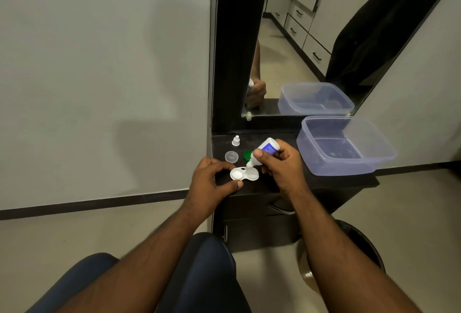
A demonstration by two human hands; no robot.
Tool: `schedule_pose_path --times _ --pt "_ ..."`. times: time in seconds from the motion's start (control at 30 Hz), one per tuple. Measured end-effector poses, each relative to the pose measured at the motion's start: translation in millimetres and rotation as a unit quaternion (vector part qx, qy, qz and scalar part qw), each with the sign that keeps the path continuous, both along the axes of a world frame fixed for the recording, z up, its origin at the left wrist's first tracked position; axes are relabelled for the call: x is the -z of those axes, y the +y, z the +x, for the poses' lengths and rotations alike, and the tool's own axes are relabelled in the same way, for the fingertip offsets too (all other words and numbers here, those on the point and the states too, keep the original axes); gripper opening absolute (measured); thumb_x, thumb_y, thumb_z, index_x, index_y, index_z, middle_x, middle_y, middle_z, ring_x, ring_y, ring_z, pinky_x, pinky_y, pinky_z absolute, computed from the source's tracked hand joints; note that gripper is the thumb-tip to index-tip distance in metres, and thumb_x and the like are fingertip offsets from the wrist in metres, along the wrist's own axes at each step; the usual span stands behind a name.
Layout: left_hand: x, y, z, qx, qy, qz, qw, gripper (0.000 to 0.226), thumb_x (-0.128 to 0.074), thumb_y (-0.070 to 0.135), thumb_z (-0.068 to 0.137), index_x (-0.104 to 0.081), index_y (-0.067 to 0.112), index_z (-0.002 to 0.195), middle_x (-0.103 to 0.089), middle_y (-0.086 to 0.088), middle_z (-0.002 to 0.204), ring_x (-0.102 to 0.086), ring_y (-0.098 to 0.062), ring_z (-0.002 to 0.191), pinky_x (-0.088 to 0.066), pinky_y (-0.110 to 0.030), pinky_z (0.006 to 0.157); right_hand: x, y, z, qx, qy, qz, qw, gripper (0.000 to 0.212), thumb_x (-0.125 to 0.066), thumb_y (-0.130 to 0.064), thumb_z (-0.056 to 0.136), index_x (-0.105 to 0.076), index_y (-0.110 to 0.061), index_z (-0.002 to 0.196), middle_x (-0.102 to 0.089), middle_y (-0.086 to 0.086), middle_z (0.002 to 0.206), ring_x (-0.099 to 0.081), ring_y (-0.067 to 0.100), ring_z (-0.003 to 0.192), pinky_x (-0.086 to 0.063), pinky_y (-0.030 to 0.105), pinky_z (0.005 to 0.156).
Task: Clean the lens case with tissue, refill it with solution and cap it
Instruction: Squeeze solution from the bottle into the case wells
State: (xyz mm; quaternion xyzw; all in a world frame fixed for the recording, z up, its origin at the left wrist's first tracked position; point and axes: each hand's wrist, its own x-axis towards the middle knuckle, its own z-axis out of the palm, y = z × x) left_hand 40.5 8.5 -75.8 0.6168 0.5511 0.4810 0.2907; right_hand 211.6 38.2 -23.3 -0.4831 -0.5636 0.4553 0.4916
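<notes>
A white lens case [243, 174] with two round wells lies uncapped on the dark dresser top [282, 180]. My left hand [209, 183] pinches its left well between thumb and fingers. My right hand [279, 165] grips a small white solution bottle [264, 150] with a blue label, tipped nozzle-down over the middle of the case. A clear cap [231, 156] and a green cap [248, 155] lie just behind the case. The bottle's small white cap [236, 140] stands farther back.
An open clear plastic box [346, 148] sits at the right of the dresser top, below a mirror [299, 38]. A dark bin [359, 245] stands on the floor at lower right. A grey wall fills the left.
</notes>
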Motion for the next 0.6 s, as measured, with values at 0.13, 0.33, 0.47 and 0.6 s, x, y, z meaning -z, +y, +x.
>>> schedule_pose_path --times 0.13,0.33,0.47,0.6 --pt "0.3 -0.4 -0.8 -0.002 0.009 -0.003 1.000 0.035 -0.085 0.020 0.066 -0.072 0.021 0.098 -0.051 0.006 0.090 -0.048 0.004 0.088 -0.037 -0.004 0.072 1.6 -1.9 -3.0 -0.023 -0.021 0.010 0.999 0.012 -0.073 -0.009 0.078 -0.062 -0.014 0.079 -0.065 0.001 0.075 -0.062 0.000 0.063 -0.048 0.012 0.057" --pt "-0.7 -0.4 -0.3 -0.002 0.009 -0.013 1.000 0.034 -0.084 0.021 0.067 -0.071 0.027 0.097 -0.050 0.008 0.091 -0.049 0.002 0.089 -0.036 -0.003 0.069 4.4 -0.5 -2.5 -0.031 -0.042 0.012 0.999 0.012 -0.074 -0.014 0.077 -0.062 -0.018 0.080 -0.066 -0.001 0.079 -0.065 0.003 0.072 -0.053 0.016 0.066" --pt "-1.5 -1.2 -0.3 0.000 0.012 -0.018 1.000 0.034 -0.084 0.022 0.068 -0.071 0.024 0.099 -0.049 0.006 0.092 -0.048 0.003 0.088 -0.035 -0.001 0.069 5.0 0.2 -1.9 -0.032 -0.044 0.003 0.999 0.013 -0.073 -0.015 0.078 -0.062 -0.017 0.084 -0.067 -0.001 0.082 -0.065 0.004 0.075 -0.053 0.017 0.067" --pt "-2.4 -1.9 -0.1 -0.001 0.010 -0.016 1.000 0.034 -0.084 0.021 0.068 -0.071 0.024 0.099 -0.048 0.009 0.090 -0.049 0.001 0.088 -0.036 -0.001 0.070 4.7 0.1 -2.1 -0.032 -0.042 -0.004 0.999 0.013 -0.074 -0.015 0.078 -0.063 -0.016 0.085 -0.067 0.000 0.082 -0.065 0.003 0.075 -0.054 0.018 0.068"
